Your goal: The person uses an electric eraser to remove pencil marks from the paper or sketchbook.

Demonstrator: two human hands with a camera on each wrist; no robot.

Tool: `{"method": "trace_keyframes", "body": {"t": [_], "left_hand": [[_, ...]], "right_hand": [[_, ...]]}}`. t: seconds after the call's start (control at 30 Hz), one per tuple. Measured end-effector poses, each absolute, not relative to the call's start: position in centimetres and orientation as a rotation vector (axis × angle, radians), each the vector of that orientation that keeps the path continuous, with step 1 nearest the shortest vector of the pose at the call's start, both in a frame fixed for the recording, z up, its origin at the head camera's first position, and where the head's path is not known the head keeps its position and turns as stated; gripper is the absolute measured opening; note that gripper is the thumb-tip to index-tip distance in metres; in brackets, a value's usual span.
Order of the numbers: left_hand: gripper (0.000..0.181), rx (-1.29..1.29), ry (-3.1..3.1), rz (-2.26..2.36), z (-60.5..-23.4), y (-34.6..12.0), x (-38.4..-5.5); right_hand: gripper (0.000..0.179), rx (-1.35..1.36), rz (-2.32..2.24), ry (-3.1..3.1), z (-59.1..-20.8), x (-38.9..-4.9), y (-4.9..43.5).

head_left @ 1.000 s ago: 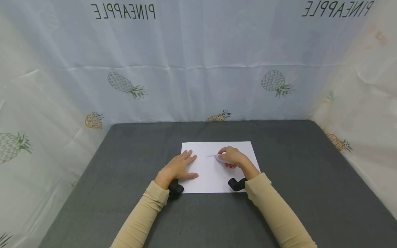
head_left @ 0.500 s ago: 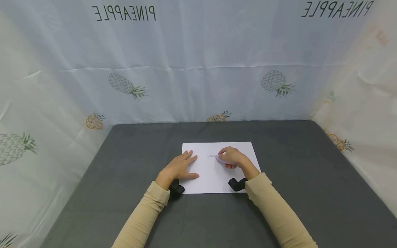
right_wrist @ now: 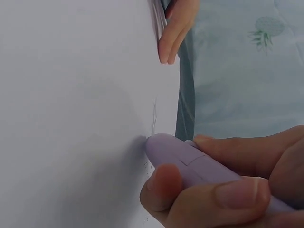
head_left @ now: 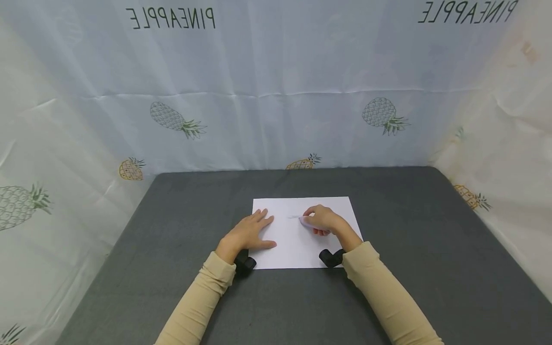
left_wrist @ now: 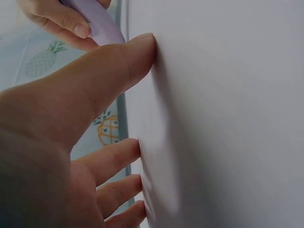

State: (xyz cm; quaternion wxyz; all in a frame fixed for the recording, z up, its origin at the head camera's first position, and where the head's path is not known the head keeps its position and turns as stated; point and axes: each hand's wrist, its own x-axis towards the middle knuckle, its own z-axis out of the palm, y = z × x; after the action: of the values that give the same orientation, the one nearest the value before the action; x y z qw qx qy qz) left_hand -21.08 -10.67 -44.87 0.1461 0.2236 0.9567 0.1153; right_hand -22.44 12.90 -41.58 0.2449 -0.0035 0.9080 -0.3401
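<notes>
A white sheet of paper (head_left: 293,251) lies flat on the dark table. My left hand (head_left: 251,231) rests on its left side, fingers spread and thumb apart, fingertips pressing the sheet. On the right half, my right hand (head_left: 322,218) pinches a thick, lilac, pen-shaped tool (right_wrist: 190,159) between thumb and curled fingers. The tool is tilted, its rounded nose right at the paper. A seam crosses its body, and a small knob shows beside one fingertip. Thin faint lines (right_wrist: 154,114) run from the nose toward my left hand, with tiny dark specks beside the nose.
A black wrist mount (head_left: 331,258) sits by my right wrist, another black mount (head_left: 246,262) by my left, both over the sheet's near edge. The dark grey table (head_left: 198,206) extends around the paper. A pale curtain (head_left: 276,129) with pineapple prints hangs behind and at both sides.
My right wrist and sleeve have shifted very slightly to the right. The left hand, the paper and the lilac tool look nearly the same as before.
</notes>
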Motion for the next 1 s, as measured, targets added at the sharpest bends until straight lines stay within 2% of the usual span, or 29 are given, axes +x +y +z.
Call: {"method": "trace_keyframes", "body": {"t": [1.0], "left_hand": [[0.080, 0.631, 2.750, 0.328, -45.17, -10.85, -21.28]], "right_hand": [[0.034, 0.017, -0.985, 2.477, -41.92, -23.23, 12.25]]}}
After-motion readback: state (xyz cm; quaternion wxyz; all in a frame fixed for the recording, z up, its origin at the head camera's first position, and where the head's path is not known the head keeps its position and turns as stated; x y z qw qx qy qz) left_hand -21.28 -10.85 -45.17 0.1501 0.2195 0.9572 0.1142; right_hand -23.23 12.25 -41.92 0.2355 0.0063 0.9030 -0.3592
